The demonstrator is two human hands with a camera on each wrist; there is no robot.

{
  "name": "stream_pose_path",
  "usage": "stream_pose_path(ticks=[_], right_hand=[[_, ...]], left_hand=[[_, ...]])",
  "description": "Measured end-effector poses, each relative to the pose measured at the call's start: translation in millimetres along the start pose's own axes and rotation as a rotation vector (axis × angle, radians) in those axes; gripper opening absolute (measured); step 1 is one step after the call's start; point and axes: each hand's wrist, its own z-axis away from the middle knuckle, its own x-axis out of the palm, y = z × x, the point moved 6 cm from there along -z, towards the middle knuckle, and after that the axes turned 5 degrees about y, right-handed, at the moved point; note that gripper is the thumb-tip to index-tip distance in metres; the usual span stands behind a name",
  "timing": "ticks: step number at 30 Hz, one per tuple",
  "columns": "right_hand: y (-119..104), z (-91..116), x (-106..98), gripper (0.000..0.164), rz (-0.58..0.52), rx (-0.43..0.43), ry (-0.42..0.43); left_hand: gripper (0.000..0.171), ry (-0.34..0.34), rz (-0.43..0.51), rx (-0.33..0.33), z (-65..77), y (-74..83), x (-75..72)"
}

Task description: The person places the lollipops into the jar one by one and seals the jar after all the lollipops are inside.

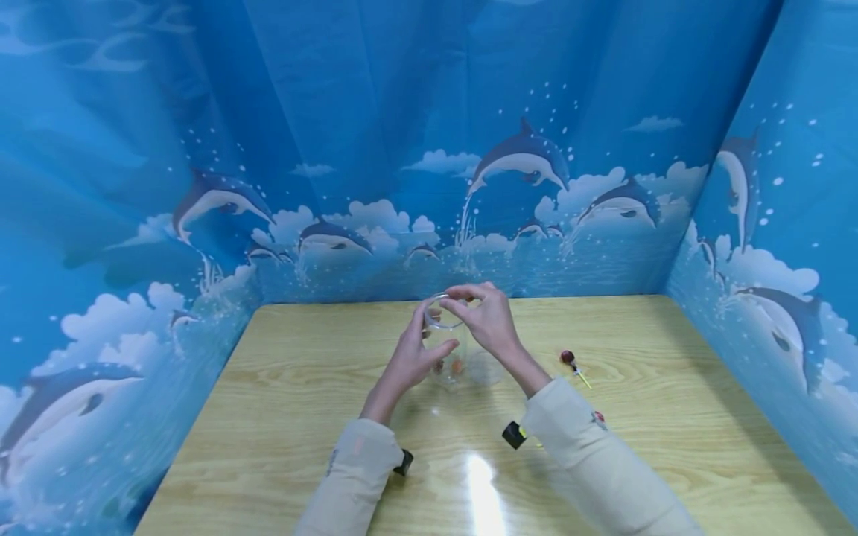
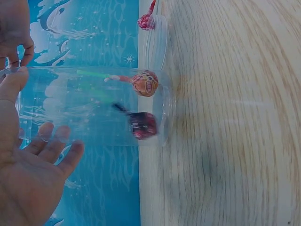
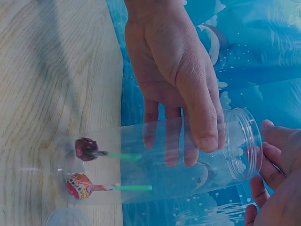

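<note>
Clear jar [image 3: 178, 186] is upright on the desk [image 1: 302, 409], uncapped, nearer the far edge. Two wrapped lollipops inside, heads at the bottom, sticks up: orange lollipop [image 2: 145, 83] and dark lollipop [image 2: 142, 125]. Left hand [image 1: 410, 356] straddles the upper wall: thumb on the near side, other fingers slightly spread along the far side. Right hand [image 1: 492, 321] is at the rim, thumb and forefinger bent toward each other; can't tell if they pinch the rim or something small. Lid [image 1: 484, 368] sits on the desk just beside the jar, to its right. Loose lollipop [image 1: 567, 357] further right, dark red head, yellow stick. Small red object [image 1: 599, 417] shows by the right sleeve [image 1: 576, 439], partly hidden.

Handling, my read: jar looks like thin plastic, so light, slick, springy wall. Squeezing mid-wall probably dents it; tall and light, likely tips if the mouth gets shoved sideways. Best hold is just under the ridged neck, likely the stiffest part: thumb opposite fingers, light pressure. Lollipops should be hard, may crack if dropped; take them by the stick.
</note>
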Motion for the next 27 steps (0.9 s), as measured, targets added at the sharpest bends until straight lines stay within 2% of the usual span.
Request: stream_pose_path(ticks=[11, 17, 27], right_hand=[[-1, 3, -14, 0.03, -0.052, 0.006, 0.012], [-3, 7, -30, 0.03, -0.072, 0.003, 0.03], [9, 18, -64, 0.028, -0.044, 0.008, 0.033]], left_hand=[[0.083, 0.005, 0.009, 0.004, -0.8, -0.3, 1.0], [0.085, 0.011, -0.001, 0.016, -1.6, 0.2, 0.8], [0.087, 0.016, -0.003, 0.015, -1.5, 0.2, 1.2]])
